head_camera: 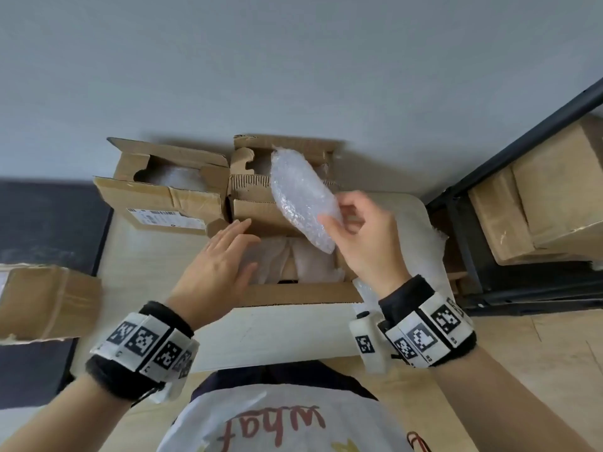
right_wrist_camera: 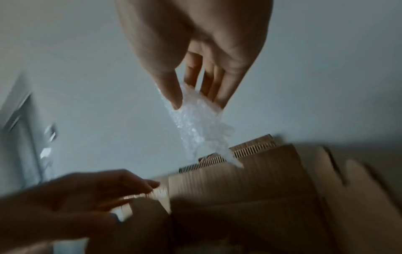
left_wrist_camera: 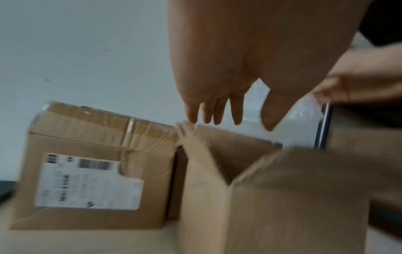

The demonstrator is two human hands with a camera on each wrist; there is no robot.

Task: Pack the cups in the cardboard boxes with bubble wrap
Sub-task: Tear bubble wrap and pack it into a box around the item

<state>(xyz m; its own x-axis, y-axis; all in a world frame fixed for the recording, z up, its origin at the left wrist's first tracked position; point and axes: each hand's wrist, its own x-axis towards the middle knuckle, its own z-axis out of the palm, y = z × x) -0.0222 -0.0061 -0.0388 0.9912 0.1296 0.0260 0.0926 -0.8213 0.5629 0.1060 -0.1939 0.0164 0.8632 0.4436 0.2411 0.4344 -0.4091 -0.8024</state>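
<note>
The right hand [head_camera: 365,236] pinches a piece of bubble wrap [head_camera: 301,197] between thumb and fingers, holding it up above the open cardboard box [head_camera: 293,293] on the table [head_camera: 146,256]. The left hand [head_camera: 218,262] hovers at the box's nine o'clock edge, fingers straight and slightly apart, holding nothing. A second open box [head_camera: 163,197] sits at ten o'clock. No cup is plainly visible.

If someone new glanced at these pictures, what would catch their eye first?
Most striking is the bubble wrap piece, pinched by the right hand above the open cardboard box at table centre. The left hand hovers flat over that box's left side, and a labelled cardboard box stands behind-left.
</note>
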